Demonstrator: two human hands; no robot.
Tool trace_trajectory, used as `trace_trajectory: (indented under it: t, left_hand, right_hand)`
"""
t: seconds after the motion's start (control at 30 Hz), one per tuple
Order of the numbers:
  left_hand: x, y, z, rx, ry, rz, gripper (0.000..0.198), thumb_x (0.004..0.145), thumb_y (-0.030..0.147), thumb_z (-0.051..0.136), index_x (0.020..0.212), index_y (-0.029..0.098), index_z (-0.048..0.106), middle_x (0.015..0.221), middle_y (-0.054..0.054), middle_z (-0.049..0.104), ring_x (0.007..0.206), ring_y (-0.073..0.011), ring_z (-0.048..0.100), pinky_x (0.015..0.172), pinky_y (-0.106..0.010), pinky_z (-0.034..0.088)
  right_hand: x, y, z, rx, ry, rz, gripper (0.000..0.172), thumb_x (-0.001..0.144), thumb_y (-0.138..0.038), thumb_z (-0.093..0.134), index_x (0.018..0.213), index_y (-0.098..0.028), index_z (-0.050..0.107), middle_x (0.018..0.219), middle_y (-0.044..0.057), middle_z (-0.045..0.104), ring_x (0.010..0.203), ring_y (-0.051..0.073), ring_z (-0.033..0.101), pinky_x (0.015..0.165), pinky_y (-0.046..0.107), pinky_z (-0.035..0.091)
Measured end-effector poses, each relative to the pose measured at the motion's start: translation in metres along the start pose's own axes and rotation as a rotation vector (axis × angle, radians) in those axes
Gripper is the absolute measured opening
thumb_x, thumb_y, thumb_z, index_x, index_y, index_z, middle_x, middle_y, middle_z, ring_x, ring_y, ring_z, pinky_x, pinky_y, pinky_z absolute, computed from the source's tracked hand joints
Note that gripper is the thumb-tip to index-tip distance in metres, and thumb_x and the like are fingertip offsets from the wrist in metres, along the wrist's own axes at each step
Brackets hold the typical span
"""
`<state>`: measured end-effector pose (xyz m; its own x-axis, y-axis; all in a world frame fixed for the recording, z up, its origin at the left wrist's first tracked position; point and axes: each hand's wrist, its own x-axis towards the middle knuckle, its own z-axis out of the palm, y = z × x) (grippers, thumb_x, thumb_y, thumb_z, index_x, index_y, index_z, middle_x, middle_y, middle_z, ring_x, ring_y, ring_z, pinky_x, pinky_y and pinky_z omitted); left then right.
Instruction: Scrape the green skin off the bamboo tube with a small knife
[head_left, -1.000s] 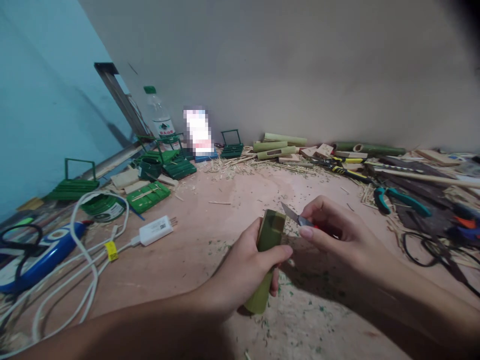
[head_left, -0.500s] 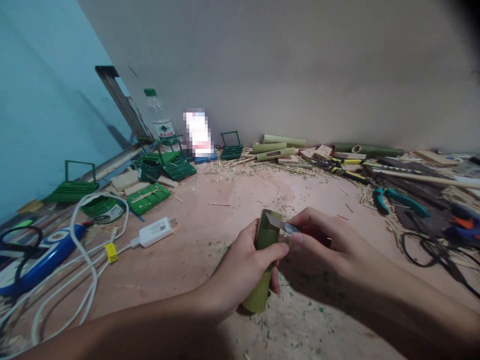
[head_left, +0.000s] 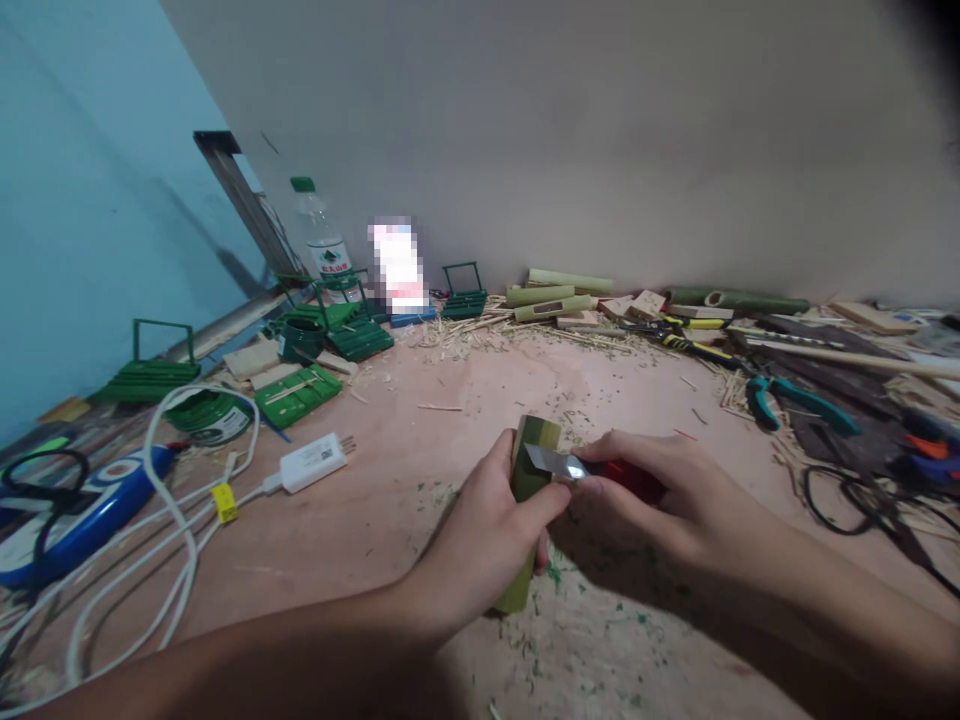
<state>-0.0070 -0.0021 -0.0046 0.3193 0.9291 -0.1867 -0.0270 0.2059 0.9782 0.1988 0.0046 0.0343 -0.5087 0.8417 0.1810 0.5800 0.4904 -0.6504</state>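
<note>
A green piece of bamboo (head_left: 537, 472) stands tilted over the worktable, its top end leaning away from me. My left hand (head_left: 499, 520) is wrapped round its middle, with the thumb across the near side. My right hand (head_left: 652, 490) grips a red-handled knife (head_left: 626, 478), whose bright blade lies against the bamboo's upper part and points left. The left thumb is close to the base of the blade. Fine green shavings (head_left: 600, 600) are scattered on the table below. The fingers behind the bamboo are mostly hidden.
Along the wall lie bamboo tubes (head_left: 555, 308), wood scraps and thin sticks. Pliers (head_left: 802, 400) and black scissors (head_left: 862, 505) are on the right. At left are a white charger (head_left: 311, 465) with its cable, small green bamboo models (head_left: 150, 375) and a water bottle (head_left: 326, 240).
The knife blade has moved down a little from the bamboo's top edge and lies flatter across it. The bamboo has turned slightly in my left hand, and more red handle shows.
</note>
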Motion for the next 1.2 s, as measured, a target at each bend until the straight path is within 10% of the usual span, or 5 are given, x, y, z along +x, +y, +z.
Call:
trace_trajectory:
  t: [0.8,1.2]
  left_hand:
    - [-0.007,0.009,0.004,0.032,-0.079,-0.066,0.023,0.093,0.034,0.065,0.103,0.025,0.046,0.051,0.011,0.048,0.041,-0.0116,0.046,0.043,-0.022,0.042]
    - [0.001,0.004,0.003,-0.090,-0.024,-0.038,0.032,0.087,0.030,0.072,0.109,0.021,0.051,0.067,0.008,0.056,0.045,-0.0104,0.054,0.045,-0.023,0.048]
  right_hand:
    - [0.016,0.029,-0.010,0.065,0.350,0.215,0.025,0.099,-0.042,0.064,0.089,-0.019,0.066,0.074,0.002,0.064,0.065,0.017,0.054,0.061,0.029,0.041]
    - [0.003,0.015,0.002,0.033,0.080,-0.054,0.022,0.106,-0.031,0.053,0.108,-0.019,0.070,0.092,0.004,0.076,0.079,0.017,0.067,0.073,0.027,0.049]
